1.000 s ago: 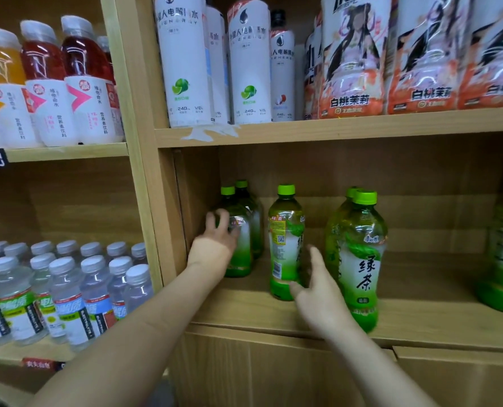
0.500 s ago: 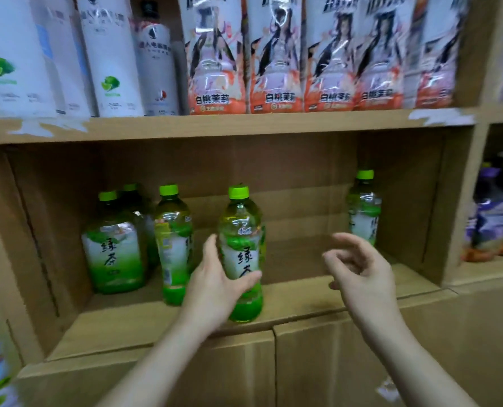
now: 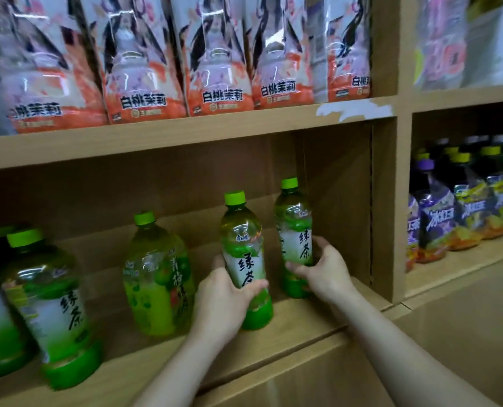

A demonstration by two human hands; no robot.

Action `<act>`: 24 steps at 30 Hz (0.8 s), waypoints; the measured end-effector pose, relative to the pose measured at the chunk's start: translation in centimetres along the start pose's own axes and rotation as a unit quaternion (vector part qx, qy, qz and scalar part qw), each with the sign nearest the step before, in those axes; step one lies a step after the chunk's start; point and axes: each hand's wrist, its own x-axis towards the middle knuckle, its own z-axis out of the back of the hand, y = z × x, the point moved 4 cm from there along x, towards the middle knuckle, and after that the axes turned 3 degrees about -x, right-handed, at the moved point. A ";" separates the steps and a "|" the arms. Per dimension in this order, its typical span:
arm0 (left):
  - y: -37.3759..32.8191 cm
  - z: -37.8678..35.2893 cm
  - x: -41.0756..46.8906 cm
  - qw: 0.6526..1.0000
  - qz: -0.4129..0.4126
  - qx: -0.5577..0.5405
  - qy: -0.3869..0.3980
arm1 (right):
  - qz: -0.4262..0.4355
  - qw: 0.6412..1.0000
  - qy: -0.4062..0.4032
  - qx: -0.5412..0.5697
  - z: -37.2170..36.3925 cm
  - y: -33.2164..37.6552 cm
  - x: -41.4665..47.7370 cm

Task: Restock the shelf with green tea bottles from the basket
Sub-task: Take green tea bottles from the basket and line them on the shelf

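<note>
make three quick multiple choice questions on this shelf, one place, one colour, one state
1. Where does the right hand hold its green tea bottle?
A) on the top shelf B) beside the compartment's right wall C) in a basket
2. The tea bottles' caps are?
A) red B) white C) green
3. The left hand?
A) grips a second bottle B) hangs empty C) lies flat on the board

B: that bottle is nearest the wall.
C: each cap shows bright green.
A: fingers curl round the label.

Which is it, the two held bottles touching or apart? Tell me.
Apart. The head view shows a strip of shelf between the nearer bottle and the farther bottle.
</note>
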 end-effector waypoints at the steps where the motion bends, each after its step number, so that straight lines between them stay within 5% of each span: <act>1: -0.3 -0.8 0.9 1.000 0.002 0.006 0.002 | 0.004 1.000 -0.014 0.004 -0.3 -0.2 0.5; 6: -1.3 -4.4 5.1 0.997 0.063 -0.042 -0.006 | -0.009 0.998 -0.051 0.039 -1.4 -0.5 3.3; 12: -0.2 -6.6 7.8 0.977 0.045 -0.207 -0.010 | -0.008 0.984 -0.065 0.167 -1.4 -1.3 5.6; 24: 0.2 -9.7 11.9 0.980 -0.042 -0.161 -0.105 | 0.088 0.974 -0.194 -0.070 -1.6 -0.9 7.8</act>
